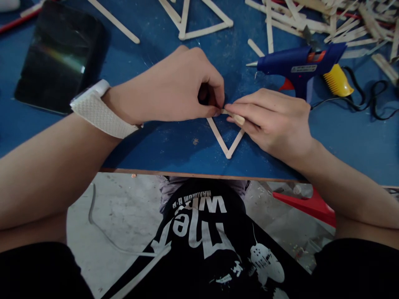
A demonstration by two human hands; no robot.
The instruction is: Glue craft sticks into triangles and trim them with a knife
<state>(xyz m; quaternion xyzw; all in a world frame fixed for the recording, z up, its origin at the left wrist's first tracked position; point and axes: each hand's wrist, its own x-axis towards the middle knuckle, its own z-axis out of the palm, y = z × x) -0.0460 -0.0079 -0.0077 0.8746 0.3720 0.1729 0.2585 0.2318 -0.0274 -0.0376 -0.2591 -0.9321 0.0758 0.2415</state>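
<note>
Above the blue table (174,153), my left hand (183,85) pinches one end of a short wooden stick (237,118). My right hand (277,120) has its fingers closed on the other end of that stick, fingertips almost touching those of my left hand. Just below both hands, two wooden sticks joined in a V (220,139) lie on the table, the point toward the front edge. Their upper ends are hidden by my hands. A blue glue gun (289,64) lies on its side beyond my right hand.
A dark tablet-like slab (60,58) lies at the left. Behind my hands is a stick triangle (205,31) beside a loose stick (115,20). Many sticks (346,25) pile up at the back right, near a yellow-handled tool (339,82) and black cable.
</note>
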